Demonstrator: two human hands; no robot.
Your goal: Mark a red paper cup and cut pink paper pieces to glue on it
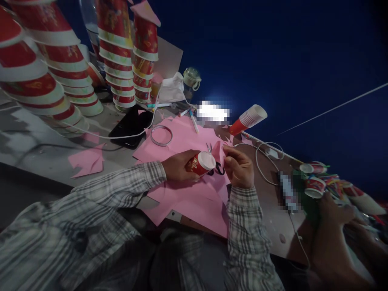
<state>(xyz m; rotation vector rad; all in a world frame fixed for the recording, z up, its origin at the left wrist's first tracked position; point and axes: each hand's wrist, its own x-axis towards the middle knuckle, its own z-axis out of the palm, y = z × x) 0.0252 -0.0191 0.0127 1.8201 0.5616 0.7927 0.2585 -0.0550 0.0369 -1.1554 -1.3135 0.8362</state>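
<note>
My left hand is wrapped round a red paper cup with gold print, its white end turned to the right. Between the thumb and fingers of my right hand is a small piece of pink paper, just right of the cup. Scissors with dark handles lie between the two hands, partly hidden by the cup and the paper. Beneath everything, large pink paper sheets cover the table's middle.
Tall stacks of red and white cups stand at the left. A black phone, a grey ring, markers and a cable surround the paper. A leaning cup stack is at the far edge. Another person's arm is at right.
</note>
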